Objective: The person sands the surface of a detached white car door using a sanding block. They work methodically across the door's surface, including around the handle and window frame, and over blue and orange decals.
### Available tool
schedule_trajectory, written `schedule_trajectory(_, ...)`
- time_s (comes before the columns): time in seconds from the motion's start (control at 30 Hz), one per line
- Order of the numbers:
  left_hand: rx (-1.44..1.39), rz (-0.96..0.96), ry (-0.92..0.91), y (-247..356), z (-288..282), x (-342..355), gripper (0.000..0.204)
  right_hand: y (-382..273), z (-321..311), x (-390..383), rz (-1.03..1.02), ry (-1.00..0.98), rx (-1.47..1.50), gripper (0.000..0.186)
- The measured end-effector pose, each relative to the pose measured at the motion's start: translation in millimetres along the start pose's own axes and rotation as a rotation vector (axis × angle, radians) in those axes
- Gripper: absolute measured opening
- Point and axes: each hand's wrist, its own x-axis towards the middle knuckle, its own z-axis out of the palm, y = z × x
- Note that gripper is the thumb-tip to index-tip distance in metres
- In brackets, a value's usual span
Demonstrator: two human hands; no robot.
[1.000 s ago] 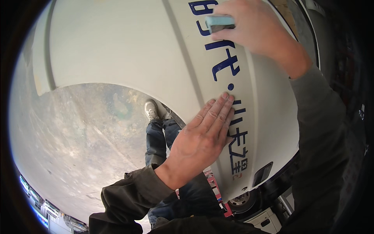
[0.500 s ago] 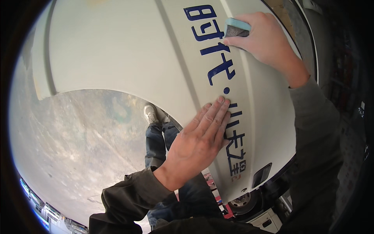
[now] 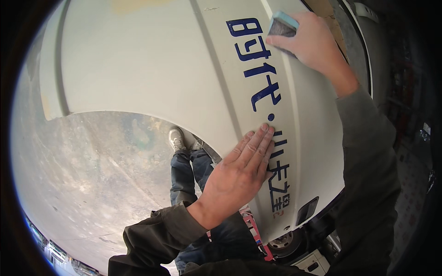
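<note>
A large cream-white vehicle panel (image 3: 138, 64) stretches across the view, with a row of dark-blue characters (image 3: 252, 56) running along it. My left hand (image 3: 239, 175) lies flat on the panel, its dusty fingers extended just below a blue dot and partly covering the characters there. My right hand (image 3: 317, 43) grips a sanding block (image 3: 283, 25), light blue on top with a dark grey side. The block rests on the panel just right of the uppermost characters, beside a raised crease. Its underside is hidden.
The panel's curved arch edge opens over a stained concrete floor (image 3: 119, 170), where my shoe (image 3: 176, 138) and legs show. A dark recessed handle (image 3: 307, 210) sits at the panel's lower right. Below are a wheel (image 3: 282, 241) and a red metal frame (image 3: 254, 232).
The sanding block in my right hand has slid farther up along the characters. My left hand keeps its place on the panel. The whole view has shifted slightly.
</note>
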Motion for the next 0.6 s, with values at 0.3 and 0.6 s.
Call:
schedule_trajectory(0.3, -0.010, 0.004, -0.007, -1.2, -2.3, 0.0, 0.063, 4.4, 4.5, 2.9, -0.070, 0.030, 0.001, 0.045)
schedule_trajectory(0.6, -0.025, 0.002, 0.003, -1.6, -2.5, 0.5, 0.065, -20.4, -1.4, 13.3, -0.150, 0.098, 0.000, 0.036)
